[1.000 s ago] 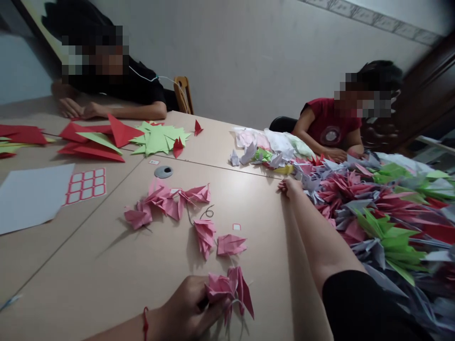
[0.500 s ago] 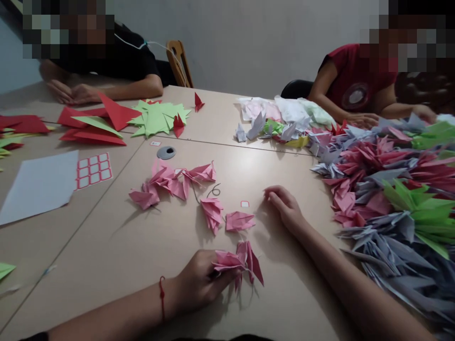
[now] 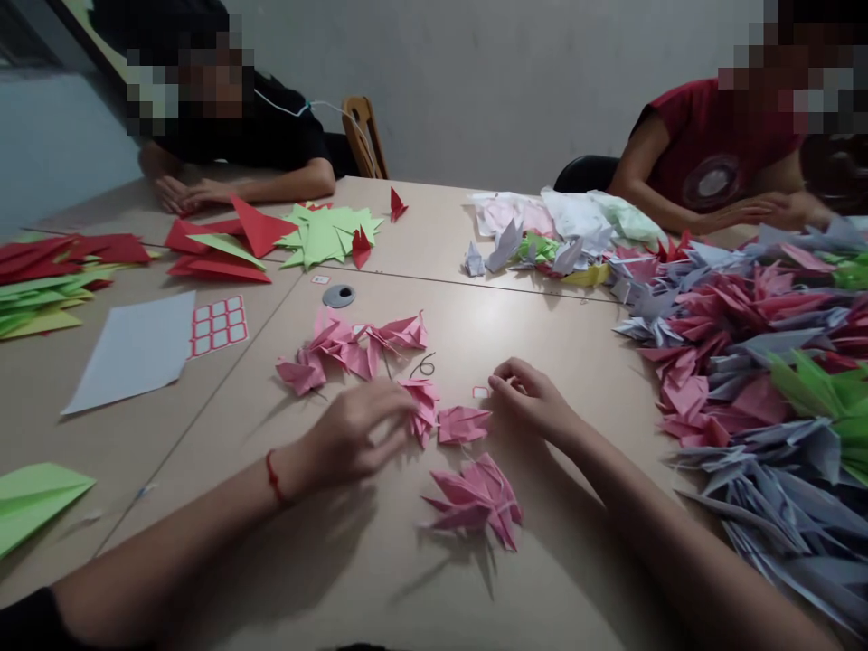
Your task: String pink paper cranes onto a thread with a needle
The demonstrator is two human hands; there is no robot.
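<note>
The spiky pink folded-paper cluster (image 3: 481,495) has been released onto the pale desk (image 3: 325,588); the left hand (image 3: 353,429), thus freed, is placed at another pink folded-paper bundle (image 3: 424,409) (grip unclear); the right hand (image 3: 533,398) is loosely curled, contents hidden.

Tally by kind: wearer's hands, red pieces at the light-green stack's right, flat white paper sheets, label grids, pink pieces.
Wearer's hands: 2
Red pieces: 2
White sheet: 1
Label grid: 1
Pink pieces: overlap, no exact count
Total without pink: 6
</note>
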